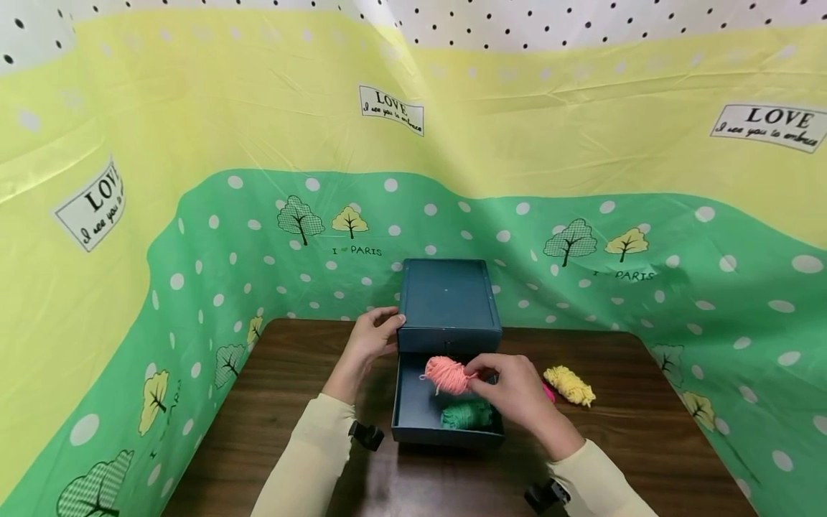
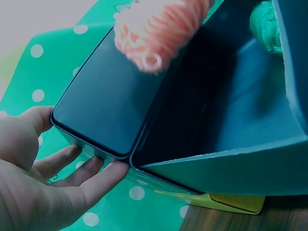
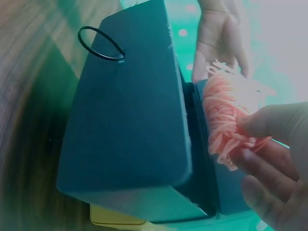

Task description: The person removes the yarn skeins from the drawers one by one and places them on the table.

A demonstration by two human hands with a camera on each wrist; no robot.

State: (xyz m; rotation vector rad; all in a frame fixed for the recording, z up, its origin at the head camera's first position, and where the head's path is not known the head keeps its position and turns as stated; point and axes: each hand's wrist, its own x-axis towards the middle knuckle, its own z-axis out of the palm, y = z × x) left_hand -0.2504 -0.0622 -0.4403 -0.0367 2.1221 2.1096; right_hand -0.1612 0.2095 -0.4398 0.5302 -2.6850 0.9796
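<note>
My right hand [image 1: 513, 391] pinches one end of a salmon-pink yarn skein [image 1: 447, 375], holding it above the pulled-out drawer [image 1: 413, 406] of a dark blue box [image 1: 446, 294]. Inside that drawer lies a green yarn skein [image 1: 466, 415], towards its front right. My left hand [image 1: 371, 337] rests against the box's left side near the front corner. In the left wrist view its fingers [image 2: 103, 183] are fairly straight along the box's edge. The right wrist view shows the salmon-pink skein [image 3: 224, 115] between thumb and fingers, with a black loop [image 3: 101, 45] on the drawer front.
A yellow yarn skein [image 1: 570, 385] lies on the brown wooden table [image 1: 291, 388] right of the drawer. Beside it, a bright pink piece [image 1: 548, 392] is mostly hidden by my right hand. A printed green and yellow curtain [image 1: 543, 165] stands behind the table and at its sides.
</note>
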